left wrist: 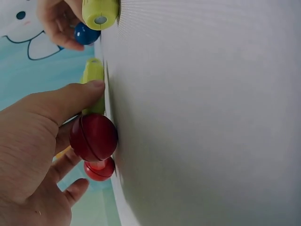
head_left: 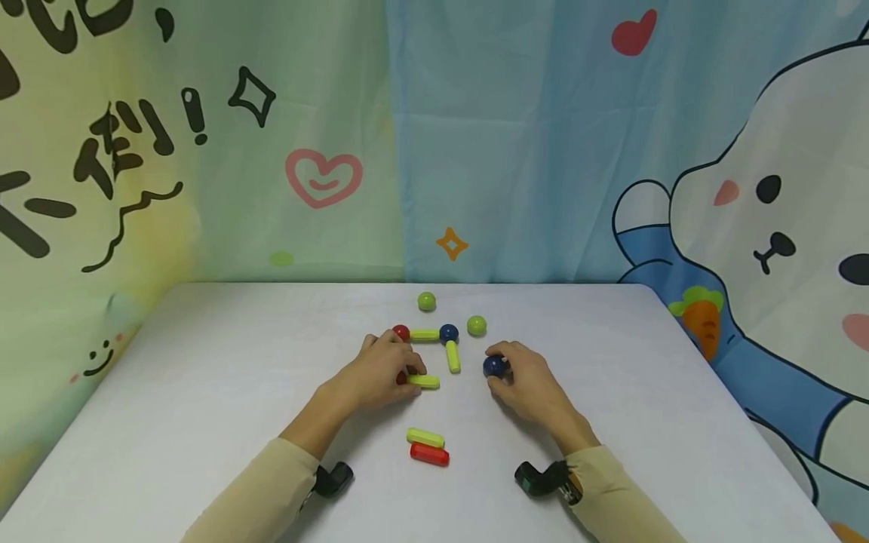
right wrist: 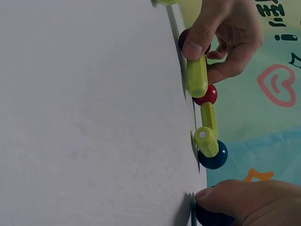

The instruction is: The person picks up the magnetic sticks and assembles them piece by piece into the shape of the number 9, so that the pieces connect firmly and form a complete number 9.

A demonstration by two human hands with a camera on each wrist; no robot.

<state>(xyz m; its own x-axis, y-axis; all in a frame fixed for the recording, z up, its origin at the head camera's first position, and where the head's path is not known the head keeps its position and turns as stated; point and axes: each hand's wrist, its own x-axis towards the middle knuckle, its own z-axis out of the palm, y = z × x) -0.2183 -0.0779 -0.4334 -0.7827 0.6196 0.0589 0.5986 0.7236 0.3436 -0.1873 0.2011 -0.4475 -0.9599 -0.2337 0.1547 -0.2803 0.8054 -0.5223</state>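
My left hand (head_left: pixel 385 371) pinches a yellow-green rod (head_left: pixel 424 381) low over the table. At the rod's left end is a red ball (left wrist: pixel 94 137), mostly covered by my fingers in the head view. Just beyond this hand, a second red ball (head_left: pixel 401 332) joins a yellow-green rod (head_left: pixel 425 334) that runs to a dark blue ball (head_left: pixel 449 333). From that blue ball another yellow-green rod (head_left: pixel 452 357) points toward me. My right hand (head_left: pixel 528 383) grips a separate dark blue ball (head_left: pixel 494 366) between thumb and fingers, right of the joined pieces.
Two loose green balls (head_left: pixel 426 302) (head_left: pixel 477 326) lie at the back of the white table (head_left: pixel 584 317). Nearer to me, a yellow-green rod (head_left: pixel 425 437) and a red rod (head_left: pixel 429 454) lie side by side between my forearms. A printed curtain (head_left: pixel 489 151) hangs behind the table.
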